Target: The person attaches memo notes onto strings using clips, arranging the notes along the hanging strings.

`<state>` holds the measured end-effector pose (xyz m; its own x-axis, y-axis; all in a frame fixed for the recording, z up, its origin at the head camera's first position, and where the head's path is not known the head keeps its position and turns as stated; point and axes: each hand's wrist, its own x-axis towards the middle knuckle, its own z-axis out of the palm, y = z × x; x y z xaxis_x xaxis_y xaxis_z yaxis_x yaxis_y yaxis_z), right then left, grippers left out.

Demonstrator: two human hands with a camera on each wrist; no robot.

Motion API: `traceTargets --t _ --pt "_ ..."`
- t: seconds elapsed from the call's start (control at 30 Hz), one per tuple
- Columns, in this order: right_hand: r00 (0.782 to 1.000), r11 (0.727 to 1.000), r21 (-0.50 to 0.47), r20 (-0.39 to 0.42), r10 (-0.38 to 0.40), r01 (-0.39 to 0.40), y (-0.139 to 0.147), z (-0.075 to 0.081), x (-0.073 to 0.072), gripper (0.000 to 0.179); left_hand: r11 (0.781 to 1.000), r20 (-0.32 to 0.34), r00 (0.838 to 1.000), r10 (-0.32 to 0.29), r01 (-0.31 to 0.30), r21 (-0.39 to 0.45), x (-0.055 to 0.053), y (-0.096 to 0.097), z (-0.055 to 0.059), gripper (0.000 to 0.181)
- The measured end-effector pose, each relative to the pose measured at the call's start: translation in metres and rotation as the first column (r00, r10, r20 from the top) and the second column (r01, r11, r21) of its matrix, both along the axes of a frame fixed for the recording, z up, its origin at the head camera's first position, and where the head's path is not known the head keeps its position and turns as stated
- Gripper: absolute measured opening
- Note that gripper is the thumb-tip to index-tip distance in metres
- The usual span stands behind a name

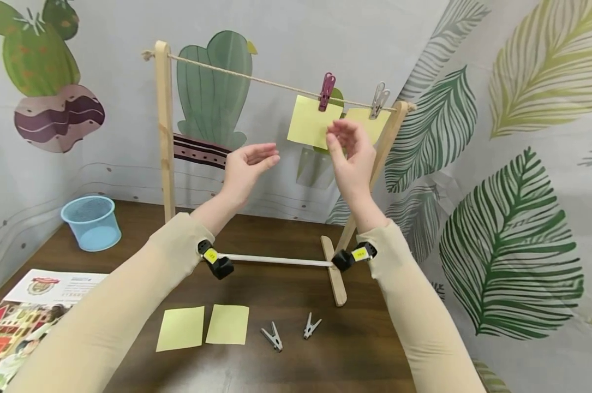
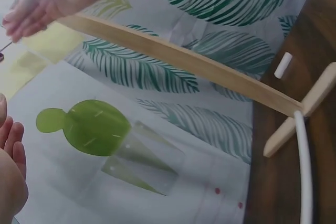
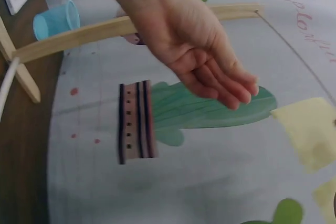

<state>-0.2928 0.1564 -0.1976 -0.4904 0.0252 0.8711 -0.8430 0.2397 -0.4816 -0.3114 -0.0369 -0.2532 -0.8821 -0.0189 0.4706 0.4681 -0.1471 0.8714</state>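
Two yellow paper sheets hang on a thin rope (image 1: 256, 79). A purple clothespin (image 1: 327, 91) clips the left sheet (image 1: 308, 123), and a grey clothespin (image 1: 379, 102) clips the right sheet (image 1: 374, 121), partly hidden behind my right hand (image 1: 353, 158). That hand is raised just in front of the sheets with its fingers loosely bent, holding nothing. To the left, below the rope, my left hand (image 1: 246, 169) hovers in the air, thumb apart from the fingers, with nothing in it. On the table lie two more yellow sheets (image 1: 180, 328) and two grey clothespins (image 1: 273, 337).
A wooden frame (image 1: 165, 131) carries the rope, with a white bar (image 1: 276, 260) low between its sides. At the left of the brown table (image 1: 286, 300) stand a blue mesh basket (image 1: 94, 229) and a printed booklet (image 1: 55, 286). Behind hangs a patterned cloth.
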Motion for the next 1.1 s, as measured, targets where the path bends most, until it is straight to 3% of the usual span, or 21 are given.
traceTargets --t 0.2,0.37,0.6,0.77,0.9,1.1 --pt "0.996 0.999 -0.039 0.086 0.018 -0.015 0.006 -0.046 0.006 0.022 0.999 -0.014 0.999 -0.03 0.03 -0.025 0.013 -0.011 -0.032 0.033" --pt "0.986 0.995 -0.094 0.161 0.035 -0.02 0.007 -0.083 0.011 0.023 0.998 -0.003 1.0 -0.017 0.017 -0.054 0.024 -0.022 -0.056 0.033" --pt "0.959 0.99 -0.134 0.271 0.082 -0.047 0.009 -0.129 0.02 0.024 0.995 0.073 0.997 -0.02 0.026 -0.091 0.039 -0.037 -0.095 0.034" --pt "0.944 0.993 -0.112 0.324 0.069 -0.034 0.013 -0.159 0.027 0.025 0.996 0.124 0.992 0.02 -0.009 -0.092 0.044 -0.047 -0.124 0.035" --pt "0.916 0.992 -0.121 0.396 0.066 -0.02 0.014 -0.183 0.031 0.027 0.997 0.162 0.985 0.058 -0.048 -0.061 0.045 -0.057 -0.143 0.037" --pt "0.854 0.989 -0.149 0.513 0.088 -0.012 0.012 -0.212 0.036 0.031 0.995 0.238 0.967 0.095 -0.094 -0.016 0.051 -0.07 -0.164 0.038"
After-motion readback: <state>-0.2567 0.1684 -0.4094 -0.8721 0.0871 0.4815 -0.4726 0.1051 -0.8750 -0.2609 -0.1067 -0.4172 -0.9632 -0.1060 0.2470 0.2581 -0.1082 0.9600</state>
